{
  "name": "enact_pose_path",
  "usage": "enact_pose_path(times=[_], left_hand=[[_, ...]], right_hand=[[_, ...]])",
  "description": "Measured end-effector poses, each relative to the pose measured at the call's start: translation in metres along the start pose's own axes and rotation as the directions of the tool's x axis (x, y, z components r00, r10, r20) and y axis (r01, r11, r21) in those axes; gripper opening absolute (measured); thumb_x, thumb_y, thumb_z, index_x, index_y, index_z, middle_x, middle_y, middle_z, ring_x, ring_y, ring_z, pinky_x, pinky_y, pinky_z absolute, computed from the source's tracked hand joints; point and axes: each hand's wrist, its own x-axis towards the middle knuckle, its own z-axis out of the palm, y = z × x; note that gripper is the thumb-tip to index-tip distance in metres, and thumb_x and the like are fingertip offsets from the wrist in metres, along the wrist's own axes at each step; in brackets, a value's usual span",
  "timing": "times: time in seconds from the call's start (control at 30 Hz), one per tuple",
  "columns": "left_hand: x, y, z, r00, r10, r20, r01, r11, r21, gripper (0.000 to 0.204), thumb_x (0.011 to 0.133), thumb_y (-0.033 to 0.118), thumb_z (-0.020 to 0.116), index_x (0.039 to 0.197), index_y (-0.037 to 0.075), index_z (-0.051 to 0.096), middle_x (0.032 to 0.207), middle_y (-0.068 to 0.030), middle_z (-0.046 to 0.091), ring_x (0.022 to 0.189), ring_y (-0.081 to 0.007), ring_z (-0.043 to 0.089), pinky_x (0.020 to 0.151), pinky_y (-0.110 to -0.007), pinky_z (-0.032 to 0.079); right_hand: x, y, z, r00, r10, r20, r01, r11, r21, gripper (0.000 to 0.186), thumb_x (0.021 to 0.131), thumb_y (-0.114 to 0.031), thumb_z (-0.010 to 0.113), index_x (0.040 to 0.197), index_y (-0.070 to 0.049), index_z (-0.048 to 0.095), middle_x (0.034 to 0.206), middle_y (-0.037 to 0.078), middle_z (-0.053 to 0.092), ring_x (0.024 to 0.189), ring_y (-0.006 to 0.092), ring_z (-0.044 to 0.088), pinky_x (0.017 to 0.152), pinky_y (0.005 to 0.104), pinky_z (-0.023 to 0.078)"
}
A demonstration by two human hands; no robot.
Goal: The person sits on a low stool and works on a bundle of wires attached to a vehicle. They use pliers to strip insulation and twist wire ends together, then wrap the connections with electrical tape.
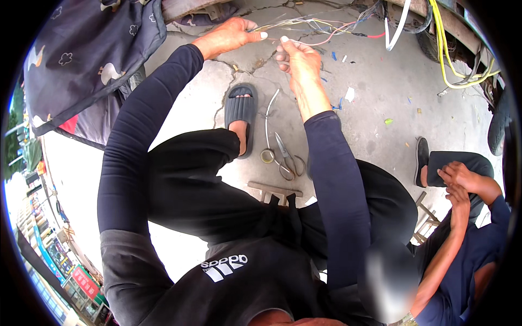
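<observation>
Both my arms, in dark sleeves, reach forward to a bundle of thin coloured wires (321,23) at the top of the view. My left hand (228,39) is closed on the left end of the bundle, with its thumb stretched toward the right. A little to the right, my right hand (302,62) pinches the end of a thin pinkish wire (326,42) between thumb and fingers. A short gap separates the two hands. The bundle runs on rightward to a darker tangle and a red wire (375,36). Fine wire ends at my fingertips are too small to make out.
Scissors (282,148), a tape roll (267,156) and a white cable piece (270,111) lie on the concrete floor. Yellow cables (441,46) and a white cable (401,24) hang at upper right. A patterned cloth cover (81,60) is at left. Another person's hands (458,182) meet at right.
</observation>
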Motion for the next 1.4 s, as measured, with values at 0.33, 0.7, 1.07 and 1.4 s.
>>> enact_pose_path(times=[0.33, 0.7, 1.07, 1.4], left_hand=[[-0.002, -0.013, -0.025, 0.989, -0.130, 0.065, 0.133, 0.990, -0.046, 0.070, 0.087, 0.060, 0.063, 0.126, 0.001, 0.059, 0.123, -0.0136, 0.061, 0.121, -0.0260, 0.053, 0.103, -0.039, 0.040], [0.016, -0.020, -0.010, 0.992, -0.093, 0.089, 0.094, 0.996, -0.005, 0.064, 0.086, 0.058, 0.066, 0.111, -0.001, 0.066, 0.104, -0.0109, 0.065, 0.101, -0.0205, 0.058, 0.089, -0.033, 0.043], [0.013, -0.014, -0.003, 0.992, -0.104, 0.074, 0.106, 0.994, -0.028, 0.053, 0.085, 0.055, 0.069, 0.095, 0.003, 0.068, 0.079, 0.0009, 0.054, 0.075, -0.0112, 0.045, 0.070, -0.029, 0.038], [0.012, -0.020, -0.001, 0.993, -0.109, 0.035, 0.111, 0.993, -0.030, 0.058, 0.085, 0.055, 0.069, 0.106, 0.000, 0.069, 0.091, -0.0080, 0.064, 0.092, -0.0168, 0.056, 0.084, -0.032, 0.043]], right_hand=[[0.004, 0.015, -0.028, 0.985, 0.080, 0.156, -0.083, 0.997, 0.012, 0.032, 0.091, -0.020, 0.067, 0.115, -0.002, 0.057, 0.099, 0.010, 0.069, 0.075, 0.0162, 0.066, 0.057, 0.0286, 0.051], [0.010, 0.022, 0.022, 0.993, -0.093, 0.078, 0.083, 0.989, 0.122, 0.022, 0.083, -0.008, 0.075, 0.100, 0.002, 0.064, 0.088, 0.008, 0.069, 0.069, 0.0146, 0.065, 0.055, 0.0252, 0.050], [-0.001, 0.030, 0.017, 0.994, -0.085, 0.064, 0.076, 0.988, 0.137, 0.019, 0.081, -0.008, 0.078, 0.097, -0.004, 0.068, 0.081, 0.002, 0.067, 0.067, 0.0100, 0.061, 0.059, 0.0235, 0.050], [-0.007, 0.031, 0.014, 0.994, -0.088, 0.063, 0.088, 0.996, -0.012, 0.015, 0.087, -0.017, 0.074, 0.092, -0.003, 0.069, 0.083, 0.005, 0.071, 0.064, 0.0093, 0.061, 0.056, 0.0228, 0.046]])
